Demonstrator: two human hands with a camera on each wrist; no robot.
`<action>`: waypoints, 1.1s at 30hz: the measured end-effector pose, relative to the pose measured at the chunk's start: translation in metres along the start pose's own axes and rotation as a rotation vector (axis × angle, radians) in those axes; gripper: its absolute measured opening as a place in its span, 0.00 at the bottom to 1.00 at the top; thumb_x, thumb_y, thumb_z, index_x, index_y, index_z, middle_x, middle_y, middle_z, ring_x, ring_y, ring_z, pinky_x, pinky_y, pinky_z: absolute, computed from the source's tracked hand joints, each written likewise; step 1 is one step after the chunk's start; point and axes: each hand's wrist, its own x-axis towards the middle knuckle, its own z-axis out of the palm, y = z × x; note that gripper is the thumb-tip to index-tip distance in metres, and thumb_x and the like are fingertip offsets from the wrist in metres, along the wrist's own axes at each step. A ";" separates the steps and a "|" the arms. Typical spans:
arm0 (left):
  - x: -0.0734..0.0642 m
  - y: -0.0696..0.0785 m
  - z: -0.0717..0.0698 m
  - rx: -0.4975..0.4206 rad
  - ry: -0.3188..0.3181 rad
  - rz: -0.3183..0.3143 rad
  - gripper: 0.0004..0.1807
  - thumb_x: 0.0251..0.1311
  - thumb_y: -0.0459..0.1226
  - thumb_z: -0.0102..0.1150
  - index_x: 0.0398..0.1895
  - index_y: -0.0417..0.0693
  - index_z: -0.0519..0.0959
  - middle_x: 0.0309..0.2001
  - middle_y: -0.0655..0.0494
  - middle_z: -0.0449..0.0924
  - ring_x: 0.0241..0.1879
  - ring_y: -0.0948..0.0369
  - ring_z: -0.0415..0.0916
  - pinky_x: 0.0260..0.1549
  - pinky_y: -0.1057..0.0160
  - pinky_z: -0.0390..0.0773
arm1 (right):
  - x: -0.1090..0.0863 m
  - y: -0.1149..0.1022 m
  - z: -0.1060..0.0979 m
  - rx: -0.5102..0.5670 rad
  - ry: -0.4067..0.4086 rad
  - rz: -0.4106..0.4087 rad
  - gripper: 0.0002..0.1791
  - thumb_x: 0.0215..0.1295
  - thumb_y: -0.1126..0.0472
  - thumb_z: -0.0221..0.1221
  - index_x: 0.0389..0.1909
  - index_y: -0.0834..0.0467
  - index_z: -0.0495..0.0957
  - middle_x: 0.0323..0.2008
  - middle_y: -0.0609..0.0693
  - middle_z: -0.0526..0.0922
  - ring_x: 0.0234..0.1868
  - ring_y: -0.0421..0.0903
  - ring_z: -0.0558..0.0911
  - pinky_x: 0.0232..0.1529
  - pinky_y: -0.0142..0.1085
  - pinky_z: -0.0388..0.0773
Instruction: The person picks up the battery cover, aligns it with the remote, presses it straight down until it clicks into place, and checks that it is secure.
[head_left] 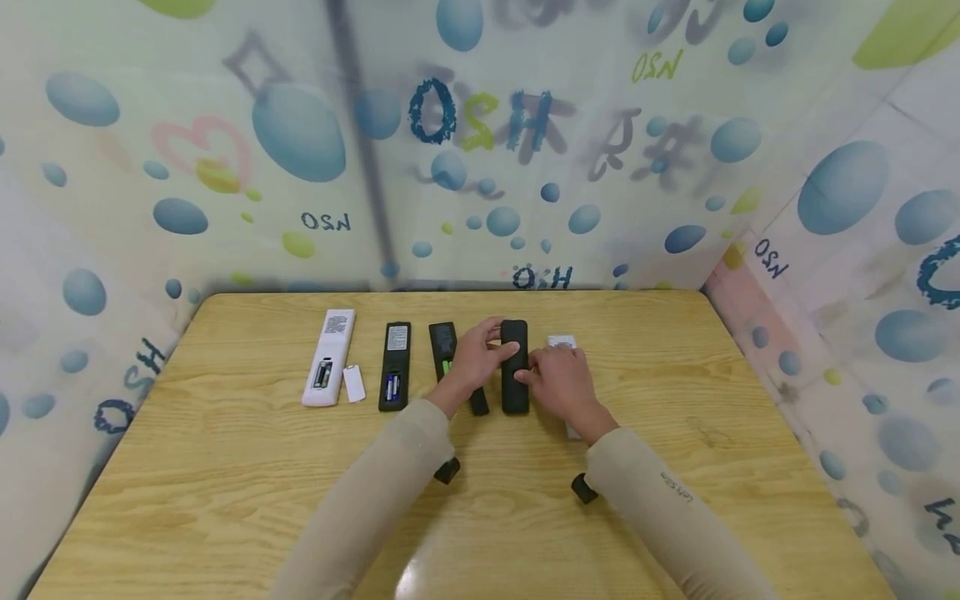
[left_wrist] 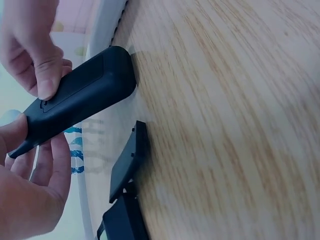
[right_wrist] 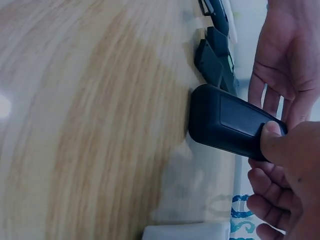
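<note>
One black remote control [head_left: 513, 365], mid-frame | left hand [head_left: 476, 358]: fingers gripping it | right hand [head_left: 561, 379]: fingers grasping too, thumb on battery cover [right_wrist: 241, 117]!

matt black plastic remote [head_left: 514, 383], smooth white plastic remote [head_left: 331, 343], glossy wood-grain tabletop [head_left: 247, 475], cloth sleeves [head_left: 375, 500]

This looks like a small screened-off work nook, though whether it belongs to a home, an office or a workshop cannot be told. A wood-grain table [head_left: 225, 500] with remote controls [head_left: 396, 358] lined up on it is enclosed at the back and both sides by pale sheeting [head_left: 420, 200] printed with blue and green bubbles and reversed lettering [head_left: 480, 117]. Blurred grey shapes and a dark slanting bar [head_left: 362, 142] show in the back sheet.
</note>
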 end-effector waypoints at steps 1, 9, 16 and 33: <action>0.000 0.000 0.000 0.001 0.000 -0.002 0.31 0.65 0.41 0.60 0.71 0.54 0.65 0.66 0.47 0.73 0.56 0.49 0.78 0.49 0.54 0.82 | 0.000 0.000 0.000 0.007 -0.008 -0.004 0.19 0.66 0.42 0.58 0.39 0.55 0.82 0.33 0.48 0.83 0.42 0.51 0.77 0.53 0.51 0.67; 0.001 0.002 0.000 0.003 0.002 -0.008 0.31 0.65 0.41 0.61 0.71 0.54 0.66 0.66 0.47 0.73 0.56 0.48 0.78 0.49 0.54 0.82 | -0.002 0.000 -0.002 -0.010 -0.057 -0.029 0.18 0.66 0.42 0.58 0.36 0.54 0.76 0.30 0.47 0.76 0.40 0.50 0.72 0.49 0.48 0.64; -0.003 0.004 0.001 0.009 0.013 -0.018 0.29 0.66 0.40 0.60 0.70 0.52 0.67 0.64 0.46 0.74 0.55 0.49 0.78 0.49 0.54 0.82 | -0.004 0.003 -0.005 -0.012 -0.069 -0.050 0.19 0.67 0.42 0.57 0.42 0.54 0.80 0.34 0.47 0.79 0.42 0.49 0.75 0.51 0.49 0.66; -0.005 0.004 0.029 -0.023 -0.047 -0.121 0.32 0.65 0.39 0.61 0.70 0.42 0.65 0.60 0.43 0.76 0.48 0.53 0.82 0.43 0.53 0.83 | -0.020 0.051 -0.042 -0.003 -0.027 -0.012 0.21 0.72 0.44 0.52 0.47 0.55 0.83 0.41 0.51 0.85 0.47 0.53 0.79 0.55 0.55 0.68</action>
